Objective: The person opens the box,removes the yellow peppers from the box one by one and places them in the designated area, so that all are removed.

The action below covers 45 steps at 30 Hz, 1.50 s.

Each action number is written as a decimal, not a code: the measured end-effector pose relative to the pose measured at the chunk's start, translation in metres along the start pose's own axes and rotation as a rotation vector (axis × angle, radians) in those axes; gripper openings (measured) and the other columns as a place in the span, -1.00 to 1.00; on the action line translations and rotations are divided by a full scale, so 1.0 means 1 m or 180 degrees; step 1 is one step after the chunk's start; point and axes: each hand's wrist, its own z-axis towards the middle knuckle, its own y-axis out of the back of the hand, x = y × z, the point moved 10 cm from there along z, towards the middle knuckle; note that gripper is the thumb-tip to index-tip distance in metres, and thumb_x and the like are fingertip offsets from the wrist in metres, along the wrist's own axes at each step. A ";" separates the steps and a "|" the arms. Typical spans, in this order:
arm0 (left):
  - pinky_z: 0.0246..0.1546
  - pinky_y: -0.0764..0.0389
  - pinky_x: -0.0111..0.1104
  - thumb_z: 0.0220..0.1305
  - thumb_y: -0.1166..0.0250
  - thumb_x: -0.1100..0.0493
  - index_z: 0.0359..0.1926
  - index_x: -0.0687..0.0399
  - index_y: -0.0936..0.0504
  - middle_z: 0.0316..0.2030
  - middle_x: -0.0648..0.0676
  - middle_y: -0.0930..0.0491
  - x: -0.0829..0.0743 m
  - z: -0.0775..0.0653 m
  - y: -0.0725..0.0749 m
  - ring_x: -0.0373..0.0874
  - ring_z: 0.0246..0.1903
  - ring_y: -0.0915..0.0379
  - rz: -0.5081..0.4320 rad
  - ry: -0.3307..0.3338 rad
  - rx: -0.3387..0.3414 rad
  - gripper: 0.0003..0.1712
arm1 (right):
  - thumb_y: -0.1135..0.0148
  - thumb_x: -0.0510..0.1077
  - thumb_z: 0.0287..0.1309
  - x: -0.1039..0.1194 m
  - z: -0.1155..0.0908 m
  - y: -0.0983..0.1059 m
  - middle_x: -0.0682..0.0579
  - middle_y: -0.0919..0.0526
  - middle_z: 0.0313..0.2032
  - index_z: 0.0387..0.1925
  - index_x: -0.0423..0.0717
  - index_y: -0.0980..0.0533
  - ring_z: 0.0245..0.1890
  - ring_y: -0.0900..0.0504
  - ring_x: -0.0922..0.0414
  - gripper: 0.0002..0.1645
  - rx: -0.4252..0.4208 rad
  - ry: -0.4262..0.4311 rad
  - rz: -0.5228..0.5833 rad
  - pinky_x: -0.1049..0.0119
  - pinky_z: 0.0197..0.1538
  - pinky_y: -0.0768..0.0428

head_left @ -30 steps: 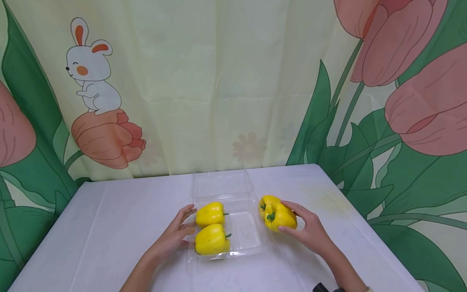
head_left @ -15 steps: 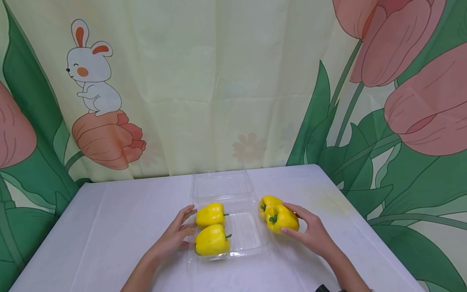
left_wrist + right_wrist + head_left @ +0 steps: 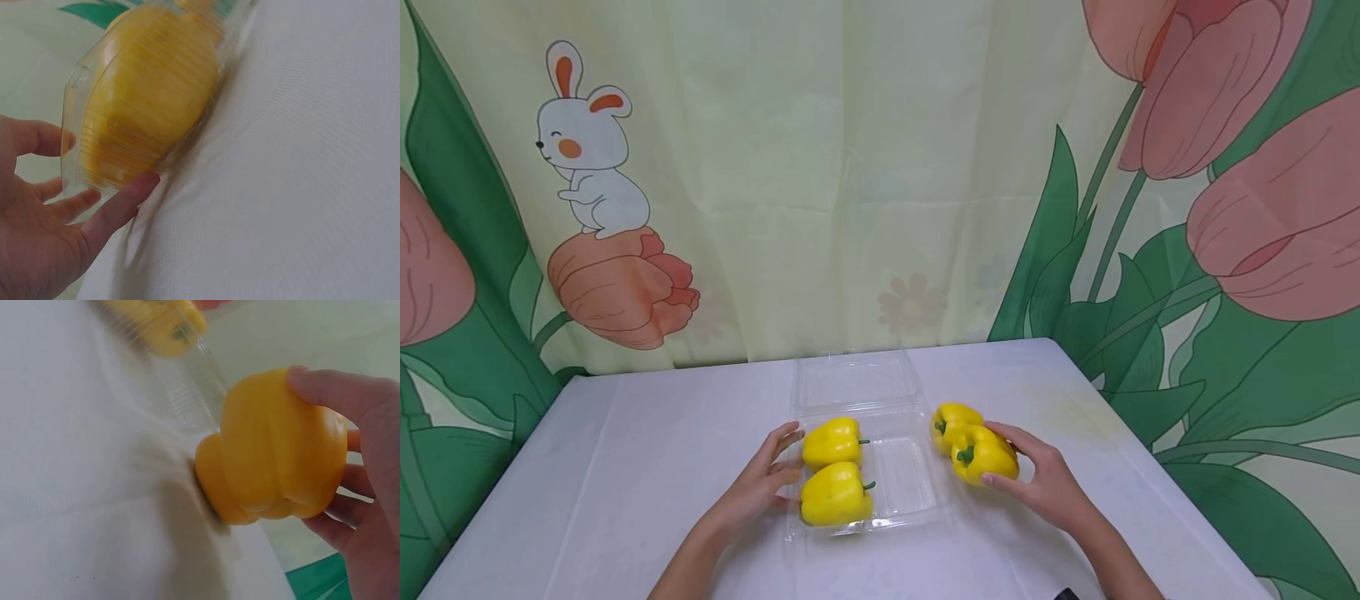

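My right hand [image 3: 1051, 486] grips a yellow bell pepper [image 3: 987, 455] by its right side, thumb near and fingers behind. In the right wrist view this bell pepper [image 3: 281, 444] overlaps another yellow bell pepper [image 3: 215, 481], which lies on the table. A clear plastic clamshell container [image 3: 904, 477] stands open in the middle, its lid [image 3: 857, 379] folded back. Two bell peppers lie in its left half, a far one [image 3: 832, 442] and a near one [image 3: 835, 493]. My left hand [image 3: 758, 483] rests its relaxed, spread fingertips at the container's left wall; the thumb [image 3: 142, 187] lies low on it.
A white cloth [image 3: 647, 450] covers the table, whose right edge runs diagonally towards me. Behind stands a curtain [image 3: 917, 167] printed with tulips and a rabbit. A dark object [image 3: 1066, 594] shows by my right wrist at the bottom edge.
My right hand has drawn its bell pepper slightly right and towards me, showing more of the one behind. The left hand and the container have stayed in place.
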 end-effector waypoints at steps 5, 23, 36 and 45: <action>-0.12 -0.67 -0.01 0.27 -0.11 0.25 0.46 -0.23 -0.03 0.50 0.10 0.01 0.000 0.000 0.000 0.32 0.38 -0.11 -0.0017 -0.0005 0.0008 -0.21 | -0.45 0.15 -0.06 -0.002 -0.001 -0.001 0.02 -0.54 0.23 0.26 0.05 -0.42 0.18 -0.55 0.00 -0.18 0.0028 -0.0012 0.0010 -0.01 0.11 -0.59; -0.12 -0.67 -0.01 0.27 -0.09 0.27 0.46 -0.22 -0.03 0.50 0.11 0.01 0.000 0.001 0.000 0.33 0.38 -0.10 -0.0032 -0.0017 0.0000 -0.21 | -0.44 0.20 -0.07 -0.010 -0.004 -0.002 0.08 -0.54 0.22 0.26 0.10 -0.43 0.17 -0.55 0.06 -0.18 0.0065 -0.0028 -0.0015 0.08 0.12 -0.61; -0.14 -0.68 -0.02 0.26 -0.10 0.27 0.45 -0.23 -0.04 0.50 0.11 0.01 0.003 0.002 0.000 0.34 0.38 -0.09 -0.0049 -0.0024 -0.0006 -0.20 | -0.47 0.17 -0.10 -0.018 -0.005 -0.011 0.05 -0.54 0.22 0.25 0.08 -0.43 0.17 -0.54 0.03 -0.17 0.0172 -0.0141 0.0088 0.04 0.14 -0.59; -0.12 -0.67 0.01 0.26 -0.10 0.27 0.45 -0.23 -0.04 0.50 0.12 0.01 0.004 0.003 0.000 0.33 0.38 -0.11 -0.0043 0.0003 -0.0002 -0.20 | -0.47 0.16 -0.10 -0.019 -0.006 -0.016 0.04 -0.54 0.23 0.25 0.06 -0.44 0.19 -0.54 0.01 -0.16 0.0211 -0.0144 0.0091 0.04 0.15 -0.57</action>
